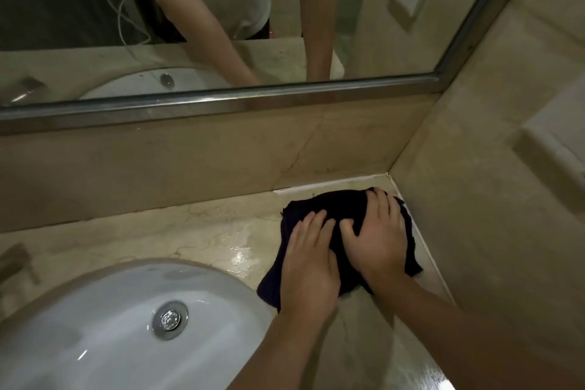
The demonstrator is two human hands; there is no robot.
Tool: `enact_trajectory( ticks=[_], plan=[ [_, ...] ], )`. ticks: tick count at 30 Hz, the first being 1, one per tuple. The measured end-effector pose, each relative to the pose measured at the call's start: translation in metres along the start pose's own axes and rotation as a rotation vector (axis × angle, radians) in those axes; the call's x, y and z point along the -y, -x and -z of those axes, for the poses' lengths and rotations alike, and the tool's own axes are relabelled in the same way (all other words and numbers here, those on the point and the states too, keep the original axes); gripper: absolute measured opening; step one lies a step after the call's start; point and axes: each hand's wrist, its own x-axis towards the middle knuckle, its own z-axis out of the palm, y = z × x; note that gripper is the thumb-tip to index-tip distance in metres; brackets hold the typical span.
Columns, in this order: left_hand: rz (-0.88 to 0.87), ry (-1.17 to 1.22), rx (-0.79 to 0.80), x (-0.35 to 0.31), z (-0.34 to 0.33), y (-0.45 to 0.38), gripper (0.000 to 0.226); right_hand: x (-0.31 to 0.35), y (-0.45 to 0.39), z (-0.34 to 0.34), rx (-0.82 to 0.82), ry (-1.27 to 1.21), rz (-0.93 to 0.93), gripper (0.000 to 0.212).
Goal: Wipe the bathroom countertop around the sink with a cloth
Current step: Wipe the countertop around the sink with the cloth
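I press left hand [308, 258] and right hand [376, 236] flat on cloth [342, 209] | fingers spread, nothing clenched | pins it against countertop [202, 231] corner for scrubbing

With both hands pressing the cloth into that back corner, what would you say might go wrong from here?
The dark navy cloth is bunched under the left hand and right hand, so it may skip the seam along the beige side wall. The glossy wet streak on the marble countertop could be left behind. A broad stroke might drag the cloth over the white oval sink rim.
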Motion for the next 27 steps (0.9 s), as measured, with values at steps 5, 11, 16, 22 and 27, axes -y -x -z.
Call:
enact_trajectory(
  ticks=[5,11,16,22,27],
  plan=[
    [0.018,-0.172,0.015,0.016,0.027,0.022,0.057,0.003,0.052,-0.001,0.008,-0.033,-0.009,0.073],
    [0.003,-0.213,0.096,0.055,0.053,0.012,0.069,0.023,0.066,-0.017,0.078,0.119,0.184,0.08],
    [0.09,-0.298,-0.011,0.095,0.078,0.007,0.064,0.083,0.073,-0.037,0.094,0.044,0.29,0.071],
    [0.219,-0.431,-0.075,0.167,0.133,0.024,0.057,0.169,0.086,-0.077,0.094,0.092,0.506,0.076],
    [0.346,-0.498,-0.134,0.214,0.175,0.041,0.057,0.234,0.102,-0.105,0.1,0.014,0.682,0.072]
  ],
)
